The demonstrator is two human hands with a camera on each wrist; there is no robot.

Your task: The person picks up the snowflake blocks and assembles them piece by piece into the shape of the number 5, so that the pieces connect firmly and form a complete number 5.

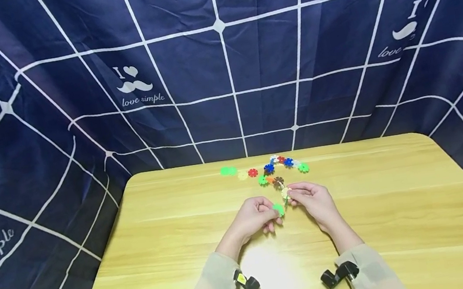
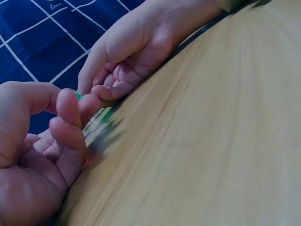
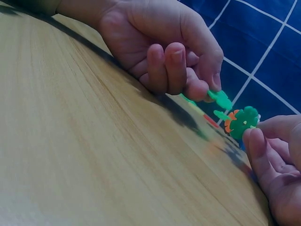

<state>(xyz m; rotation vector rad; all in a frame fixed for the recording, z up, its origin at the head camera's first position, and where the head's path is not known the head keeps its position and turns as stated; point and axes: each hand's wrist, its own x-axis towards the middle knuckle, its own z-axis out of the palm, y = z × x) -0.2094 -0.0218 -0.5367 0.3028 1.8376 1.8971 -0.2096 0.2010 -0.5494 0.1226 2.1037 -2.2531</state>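
My left hand (image 1: 252,218) pinches a bright green flower-shaped plastic disc (image 1: 278,209) between thumb and finger; the disc's edge also shows in the right wrist view. Just right of it, my right hand (image 1: 316,203) pinches the near end of a chain of such discs. A cream disc (image 1: 285,192) sits at those fingertips, with a dark green disc (image 3: 243,122) beside it. From there the chain runs away over the table through a brown disc (image 1: 278,181), an orange one and several more, bending right to a green disc (image 1: 303,168). In the left wrist view my fingers hide most of the discs.
Loose discs lie left of the chain: a red disc (image 1: 253,173), a pale yellow disc (image 1: 242,175) and bright green discs (image 1: 228,170) near the table's far edge. The wooden table (image 1: 171,222) meets a dark blue curtain (image 1: 189,66) with white lines.
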